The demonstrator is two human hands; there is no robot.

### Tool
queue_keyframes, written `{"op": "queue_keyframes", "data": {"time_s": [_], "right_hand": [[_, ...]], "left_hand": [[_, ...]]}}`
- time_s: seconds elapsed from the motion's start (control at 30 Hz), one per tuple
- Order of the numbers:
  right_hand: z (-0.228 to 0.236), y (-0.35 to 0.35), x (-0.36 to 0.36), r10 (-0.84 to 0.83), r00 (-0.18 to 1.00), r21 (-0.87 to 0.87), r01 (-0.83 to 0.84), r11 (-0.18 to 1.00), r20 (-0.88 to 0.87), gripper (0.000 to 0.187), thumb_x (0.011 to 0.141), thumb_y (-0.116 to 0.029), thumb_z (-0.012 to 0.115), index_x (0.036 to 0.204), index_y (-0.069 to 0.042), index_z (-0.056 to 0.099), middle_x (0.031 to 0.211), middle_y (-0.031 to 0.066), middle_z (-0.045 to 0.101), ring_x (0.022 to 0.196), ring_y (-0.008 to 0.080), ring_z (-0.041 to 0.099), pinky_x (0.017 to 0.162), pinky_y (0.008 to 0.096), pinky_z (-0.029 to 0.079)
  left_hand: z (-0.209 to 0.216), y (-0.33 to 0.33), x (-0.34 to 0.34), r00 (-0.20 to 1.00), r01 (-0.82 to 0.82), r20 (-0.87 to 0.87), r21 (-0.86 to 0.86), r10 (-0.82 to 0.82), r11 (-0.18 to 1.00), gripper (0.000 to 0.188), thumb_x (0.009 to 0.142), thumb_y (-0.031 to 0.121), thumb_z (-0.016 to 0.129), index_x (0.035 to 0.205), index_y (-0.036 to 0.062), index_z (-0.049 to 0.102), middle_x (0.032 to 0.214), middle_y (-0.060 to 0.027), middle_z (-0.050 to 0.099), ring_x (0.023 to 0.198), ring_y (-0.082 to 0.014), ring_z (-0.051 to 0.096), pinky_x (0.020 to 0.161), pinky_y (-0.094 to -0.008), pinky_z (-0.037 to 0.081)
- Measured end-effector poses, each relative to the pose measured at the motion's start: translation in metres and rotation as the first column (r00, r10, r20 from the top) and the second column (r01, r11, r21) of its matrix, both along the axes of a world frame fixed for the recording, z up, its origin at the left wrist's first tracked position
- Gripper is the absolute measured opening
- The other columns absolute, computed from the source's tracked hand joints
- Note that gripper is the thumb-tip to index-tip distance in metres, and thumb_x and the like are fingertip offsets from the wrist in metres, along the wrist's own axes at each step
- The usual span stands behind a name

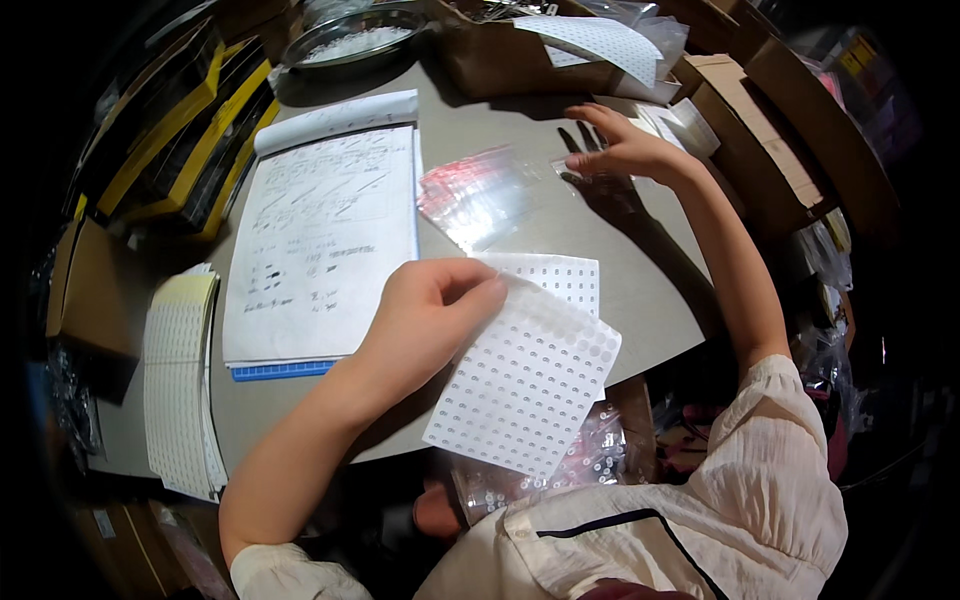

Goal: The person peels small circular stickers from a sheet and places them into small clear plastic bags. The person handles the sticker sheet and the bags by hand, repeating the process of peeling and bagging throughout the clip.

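My left hand (420, 315) pinches the top corner of a white sheet of small round stickers (525, 385), which hangs tilted over the table's near edge. The stickers carry tiny dark prints, and the top rows look bare. Partly beneath it lies a second sticker sheet (570, 272). Beyond my left hand, clear zip bags with red strips (475, 195) are fanned out on the table. My right hand (630, 148) hovers over the far right of the table, fingers spread, casting a shadow. Something small and clear lies by its fingertips, too faint to name.
A handwritten paper pad (320, 230) lies left on the grey table (640, 335), beside a stack of sticker sheets (180, 375). At the back stand a metal bowl of small clear pieces (355, 42) and a cardboard box (490, 60). A bag of small parts (595, 460) sits below the near edge.
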State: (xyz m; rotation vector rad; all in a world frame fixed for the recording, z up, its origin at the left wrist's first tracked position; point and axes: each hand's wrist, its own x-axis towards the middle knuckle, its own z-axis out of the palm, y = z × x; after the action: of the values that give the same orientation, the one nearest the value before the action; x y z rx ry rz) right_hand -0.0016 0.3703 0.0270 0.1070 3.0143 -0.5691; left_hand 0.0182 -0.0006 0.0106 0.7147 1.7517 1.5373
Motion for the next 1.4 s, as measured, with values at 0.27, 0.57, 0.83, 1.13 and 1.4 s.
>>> {"op": "queue_keyframes", "data": {"time_s": [0.27,0.57,0.83,1.13,1.4], "right_hand": [[-0.045,-0.011,0.049,0.093,0.991,0.288,-0.063,0.956,-0.092,0.079,0.103,-0.065,0.04,0.162,-0.012,0.029,0.17,0.0183,0.017,0.159,0.0349,0.011,0.128,0.0481,0.01],[-0.017,0.03,0.078,-0.197,0.973,-0.424,0.129,0.896,-0.121,0.085,0.099,-0.078,0.023,0.155,-0.018,0.047,0.162,0.017,0.04,0.152,0.0374,0.031,0.125,0.0494,0.021],[-0.029,-0.048,0.138,0.332,0.934,0.017,-0.333,0.943,-0.133,0.067,0.106,-0.063,0.028,0.155,-0.023,0.047,0.168,0.0155,0.026,0.157,0.0385,0.015,0.128,0.0522,0.005],[-0.028,-0.117,0.209,0.582,0.739,-0.577,-0.652,0.491,-0.34,0.085,0.09,-0.07,0.06,0.13,0.004,0.066,0.143,0.0301,0.055,0.138,0.0469,0.048,0.117,0.0559,0.03],[0.023,-0.113,0.174,0.322,0.88,-0.721,-0.471,0.509,-0.348,0.07,0.107,-0.052,0.039,0.087,0.007,0.069,0.101,0.0256,0.072,0.094,0.0331,0.07,0.089,0.0445,0.054]], "left_hand": [[0.008,-0.002,-0.004,0.99,-0.123,0.095,0.209,0.105,0.97,0.022,0.098,0.015,0.068,0.104,-0.0054,0.073,0.087,-0.0011,0.069,0.077,-0.0062,0.059,0.072,-0.0222,0.048],[0.02,-0.027,-0.055,0.827,-0.541,0.448,0.469,0.34,0.698,0.026,0.101,0.019,0.063,0.117,0.0001,0.068,0.109,-0.0071,0.072,0.1,-0.0159,0.068,0.096,-0.0299,0.054],[0.006,-0.059,-0.074,0.923,-0.381,0.232,0.657,0.306,0.65,0.032,0.102,0.015,0.062,0.126,-0.0047,0.066,0.121,-0.0145,0.069,0.109,-0.0194,0.067,0.1,-0.0309,0.053],[0.002,-0.031,-0.077,0.879,-0.476,0.301,0.493,0.37,0.729,0.03,0.103,0.013,0.06,0.124,-0.0073,0.067,0.112,-0.0154,0.071,0.1,-0.0195,0.069,0.093,-0.0312,0.057],[-0.009,-0.037,-0.079,0.91,-0.406,0.289,0.476,0.297,0.78,0.027,0.101,0.011,0.063,0.12,-0.0066,0.07,0.113,-0.0149,0.072,0.097,-0.0176,0.07,0.088,-0.0286,0.059]]}}
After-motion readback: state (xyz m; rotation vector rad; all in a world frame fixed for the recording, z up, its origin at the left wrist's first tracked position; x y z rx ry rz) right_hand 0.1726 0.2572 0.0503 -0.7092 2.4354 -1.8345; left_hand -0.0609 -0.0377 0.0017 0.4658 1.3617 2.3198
